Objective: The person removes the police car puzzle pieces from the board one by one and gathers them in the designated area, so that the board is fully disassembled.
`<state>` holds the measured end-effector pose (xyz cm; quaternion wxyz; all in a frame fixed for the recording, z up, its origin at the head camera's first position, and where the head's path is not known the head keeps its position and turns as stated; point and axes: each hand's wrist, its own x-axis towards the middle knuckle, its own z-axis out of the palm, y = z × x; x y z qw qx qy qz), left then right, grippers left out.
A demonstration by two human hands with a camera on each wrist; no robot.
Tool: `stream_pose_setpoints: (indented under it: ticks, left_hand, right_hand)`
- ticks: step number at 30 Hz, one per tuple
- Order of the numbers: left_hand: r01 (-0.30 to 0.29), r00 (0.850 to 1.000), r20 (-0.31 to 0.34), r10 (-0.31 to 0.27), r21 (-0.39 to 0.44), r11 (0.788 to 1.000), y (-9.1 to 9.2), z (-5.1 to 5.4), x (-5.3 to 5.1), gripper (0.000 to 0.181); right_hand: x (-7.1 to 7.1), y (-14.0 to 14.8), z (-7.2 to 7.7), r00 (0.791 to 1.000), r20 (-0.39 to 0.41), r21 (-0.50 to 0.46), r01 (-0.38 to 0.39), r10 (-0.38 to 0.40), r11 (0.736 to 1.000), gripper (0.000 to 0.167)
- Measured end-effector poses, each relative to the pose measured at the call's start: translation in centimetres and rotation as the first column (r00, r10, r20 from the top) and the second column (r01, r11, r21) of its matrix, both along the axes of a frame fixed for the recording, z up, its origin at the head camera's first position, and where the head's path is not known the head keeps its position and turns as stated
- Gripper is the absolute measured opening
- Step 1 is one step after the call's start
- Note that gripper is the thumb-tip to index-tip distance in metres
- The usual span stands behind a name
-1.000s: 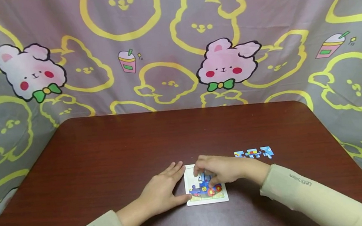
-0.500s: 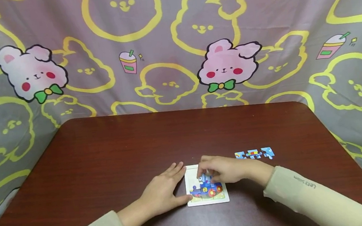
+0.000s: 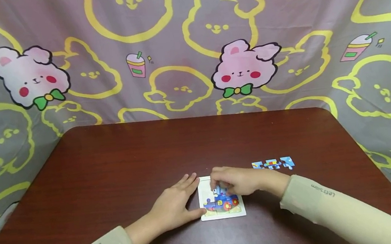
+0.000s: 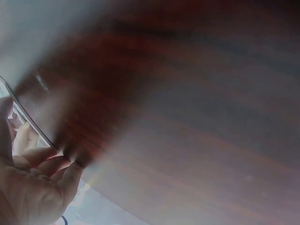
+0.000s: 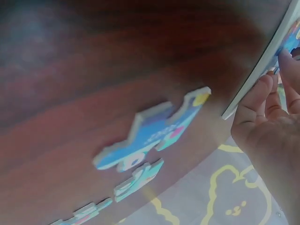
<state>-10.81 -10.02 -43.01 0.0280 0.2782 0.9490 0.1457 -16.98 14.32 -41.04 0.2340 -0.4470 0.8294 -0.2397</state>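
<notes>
A white puzzle tray (image 3: 224,216) lies near the table's front, its lower part filled with jigsaw pieces picturing a blue vehicle with red wheels. My left hand (image 3: 172,207) rests flat along the tray's left side, fingers spread and the thumb on the lower left edge. From the right, my right hand (image 3: 237,180) reaches over the tray, index finger and thumb bent around a blue puzzle piece (image 3: 218,191) in the middle. That hand covers the tray's upper right part. The upper left of the tray shows bare white. In the right wrist view the fingertips (image 5: 263,84) are at the tray's edge.
Loose blue jigsaw pieces (image 3: 272,164) lie in a row on the brown table (image 3: 130,157), right of and behind the tray. One loose piece (image 5: 157,133) appears large in the right wrist view. A patterned curtain (image 3: 171,40) surrounds the table.
The right hand's fingers shift slightly over the blue puzzle piece. The left hand, the tray and the loose pieces stay put, apart from a small camera shift.
</notes>
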Motion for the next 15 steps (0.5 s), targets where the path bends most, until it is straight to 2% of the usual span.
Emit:
stream_pose_setpoints:
  ticks: [4, 8, 15]
  left_hand:
    - [0.0, 1.0, 0.005, 0.0, 0.006, 1.0, -0.12, 0.05, -0.13, 0.086]
    - [-0.006, 1.0, 0.018, 0.005, 0.01, 1.0, -0.23, -0.02, -0.1, 0.086]
    - [0.002, 1.0, 0.008, -0.002, 0.005, 1.0, -0.09, -0.17, -0.13, 0.086]
  right_hand:
    - [-0.21, -0.53, 0.23, 0.998, 0.044, 0.0, 0.037, -0.037, 0.999, 0.033]
    - [-0.15, -0.83, 0.17, 0.996, 0.052, -0.006, 0.071, -0.07, 0.997, 0.036]
    - [-0.19, -0.3, 0.12, 0.992, 0.088, -0.029, 0.092, -0.089, 0.995, 0.026]
